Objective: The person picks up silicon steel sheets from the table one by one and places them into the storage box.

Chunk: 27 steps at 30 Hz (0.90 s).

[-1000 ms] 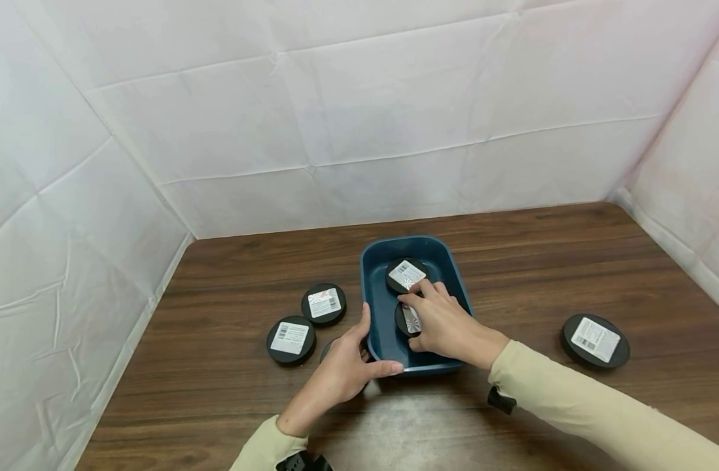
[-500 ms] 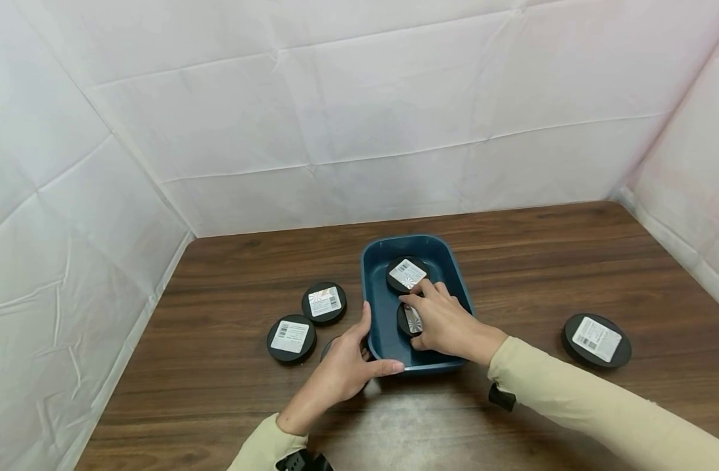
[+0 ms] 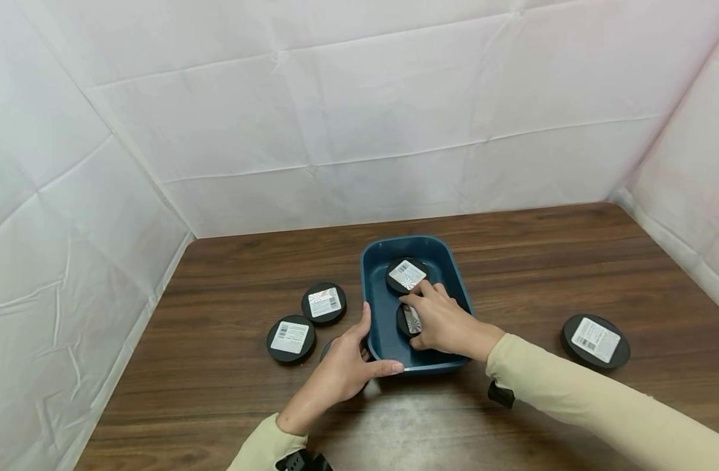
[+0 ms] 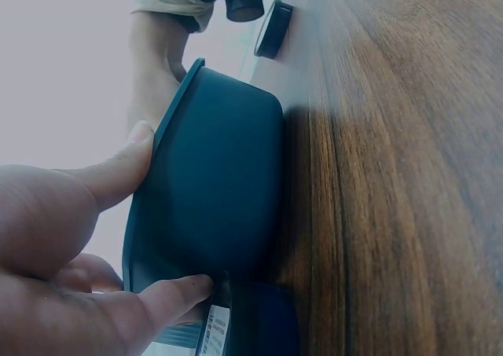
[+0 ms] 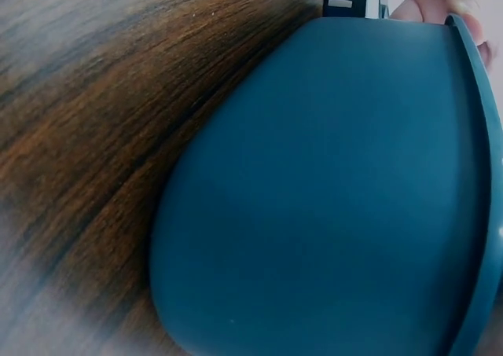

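Your right hand (image 3: 444,325) has a labelled black disc (image 3: 407,320) pinched inside the blue tray (image 3: 384,330), half hiding it; your left hand (image 3: 343,366), spread wide, touches the corner, mostly covering another disc (image 3: 326,351).

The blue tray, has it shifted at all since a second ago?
No: judged against the far edge of the table, the blue tray sits where it did in the head view.
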Motion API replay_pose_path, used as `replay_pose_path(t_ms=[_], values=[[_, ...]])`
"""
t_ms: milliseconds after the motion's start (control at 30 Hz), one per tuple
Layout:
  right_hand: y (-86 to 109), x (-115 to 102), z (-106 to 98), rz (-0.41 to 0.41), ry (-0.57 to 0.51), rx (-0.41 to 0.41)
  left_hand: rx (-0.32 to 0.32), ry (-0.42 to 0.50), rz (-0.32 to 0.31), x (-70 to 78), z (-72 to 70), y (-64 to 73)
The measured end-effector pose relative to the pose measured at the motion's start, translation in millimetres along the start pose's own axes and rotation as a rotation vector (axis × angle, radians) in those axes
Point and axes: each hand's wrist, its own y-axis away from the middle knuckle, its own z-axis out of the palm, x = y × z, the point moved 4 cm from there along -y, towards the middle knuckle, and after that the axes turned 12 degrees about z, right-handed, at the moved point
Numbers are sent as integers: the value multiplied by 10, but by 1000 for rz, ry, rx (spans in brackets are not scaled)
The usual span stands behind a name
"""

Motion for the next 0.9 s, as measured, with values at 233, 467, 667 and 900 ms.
replay_pose_path(t_ms=[233,467,667,900], values=[[-11,5,1,-1,3,-7,-3,0,-5,-2,1,-5],[-20,7,16,-10,10,-18,-4,4,-6,-10,-2,0],[-16,12,32,-12,4,-31,0,12,13,-18,-4,2],[-18,20,46,-4,9,-50,-7,36,36,-30,-1,11]])
